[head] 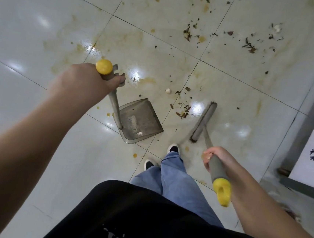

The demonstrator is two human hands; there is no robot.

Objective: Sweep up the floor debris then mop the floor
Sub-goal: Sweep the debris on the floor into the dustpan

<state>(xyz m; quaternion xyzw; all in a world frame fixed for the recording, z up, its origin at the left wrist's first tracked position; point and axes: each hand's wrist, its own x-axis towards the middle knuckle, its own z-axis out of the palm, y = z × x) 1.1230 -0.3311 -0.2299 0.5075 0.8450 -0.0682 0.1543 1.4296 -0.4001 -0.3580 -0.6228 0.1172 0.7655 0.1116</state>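
Fingers of left hand (83, 81) clench dustpan (140, 121) handle, right hand (219, 159) clenches broom (204, 121). Pan lip probably flat; sweep centre-frame debris (183, 109) leftward, short strokes.

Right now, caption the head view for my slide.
Left hand holds dustpan, right hand holds broom, debris between them.

Your grey dustpan (140, 121) flat on floor, mouth toward debris (182, 111); broom (204, 121) head just beyond, bristles down.
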